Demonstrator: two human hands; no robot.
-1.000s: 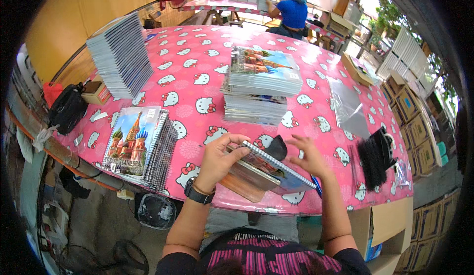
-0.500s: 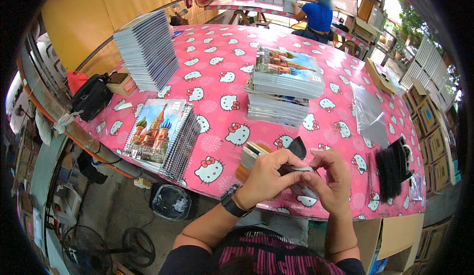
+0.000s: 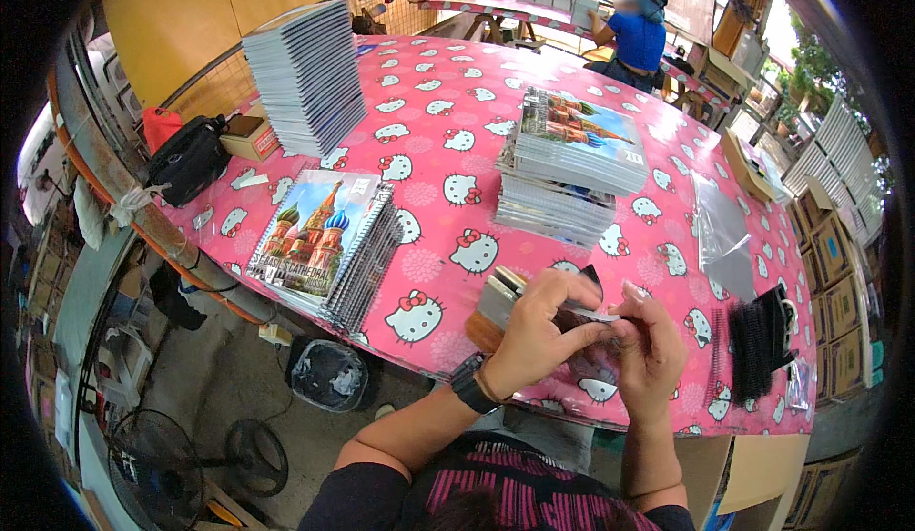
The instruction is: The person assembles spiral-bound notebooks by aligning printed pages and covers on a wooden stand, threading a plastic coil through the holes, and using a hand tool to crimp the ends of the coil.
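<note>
My left hand (image 3: pixel 536 333), with a dark wristband at the wrist, and my right hand (image 3: pixel 651 348) meet just above the table's near edge. Between their fingertips is a small thin whitish piece (image 3: pixel 593 315), pinched from both sides; its kind is not clear. Behind the fingers shows a dark flap-like thing (image 3: pixel 589 283), partly covered. Beside my left hand a device with a metal top and wooden base (image 3: pixel 498 304) rests on the table, half hidden by the hand.
Spiral-bound notebooks (image 3: pixel 319 235) lie in a stack at left, a tall notebook stack (image 3: pixel 305 78) behind. More notebooks (image 3: pixel 572 164) sit mid-table. Black binding coils (image 3: pixel 751 350) and clear plastic sheets (image 3: pixel 720 235) are at right. Across the pink table (image 3: pixel 429 264), a person (image 3: pixel 637 40) works.
The view has shifted, so the table things appear slightly to the right. My hands still pinch the whitish piece, which now lies flatter between the fingertips.
</note>
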